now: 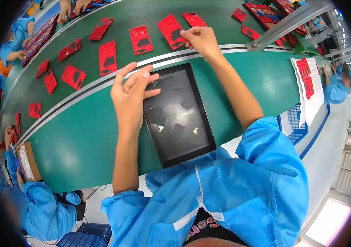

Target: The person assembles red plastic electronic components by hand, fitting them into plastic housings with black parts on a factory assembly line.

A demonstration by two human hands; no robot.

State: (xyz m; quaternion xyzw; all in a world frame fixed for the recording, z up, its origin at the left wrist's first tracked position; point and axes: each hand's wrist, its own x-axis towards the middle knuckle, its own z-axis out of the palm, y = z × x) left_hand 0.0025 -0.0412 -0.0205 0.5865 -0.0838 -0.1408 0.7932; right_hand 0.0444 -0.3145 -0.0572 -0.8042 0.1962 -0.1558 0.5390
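On the belt, my right hand (202,42) is closed, thumb and fingertips at the right edge of a red phone-shaped tray (168,25) with a dark piece in it. The thumb side partly hides that edge. My left hand (131,89) hovers over the upper left of a black rectangular tray (207,131), fingers apart, with nothing visible in them. Inside the black tray lie several thin dark pieces (179,129), faint clear strips (178,85) and two small pale pieces, one a gold-white bit (195,131).
More red trays (141,40) lie spaced along the green belt (85,51), behind a metal rail (83,91). A metal post (292,22) rises at right. White cloth (316,101) bears red pieces. A cardboard box (28,161) stands left. Other people in blue work at both sides.
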